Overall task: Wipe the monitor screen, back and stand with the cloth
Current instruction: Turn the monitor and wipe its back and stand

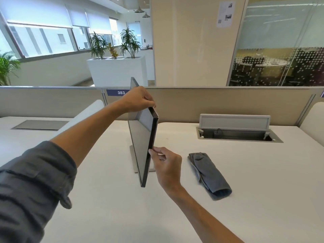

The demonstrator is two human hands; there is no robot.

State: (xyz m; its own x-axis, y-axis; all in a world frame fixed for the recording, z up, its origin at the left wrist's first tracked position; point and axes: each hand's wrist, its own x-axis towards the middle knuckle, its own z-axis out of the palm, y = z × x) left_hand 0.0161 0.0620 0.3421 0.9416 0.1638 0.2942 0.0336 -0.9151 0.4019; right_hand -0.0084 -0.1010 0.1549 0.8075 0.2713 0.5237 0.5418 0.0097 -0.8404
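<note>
The left hand (pixel 138 99) grips the top edge of the monitor (pixel 142 142), fingers curled over it near the upper corner. The right hand (pixel 166 163) pinches the same panel's near edge lower down, thumb and fingertips closed on the dark bezel. The monitor stands turned almost edge-on to the camera, its dark screen facing left, tilted so the top leans away to the right. Its flat grey stand (pixel 133 160) rests on the white counter (pixel 108 199) behind the panel. The cloth (pixel 208 174), grey and loosely rolled, lies on the counter just right of the right hand, touched by neither hand. Farther back on the right, a cable hatch (pixel 235 127) sits open in the counter. A beige partition (pixel 219 104) bearing a blue label (pixel 117 92) reading 383 runs along the far edge.
</note>
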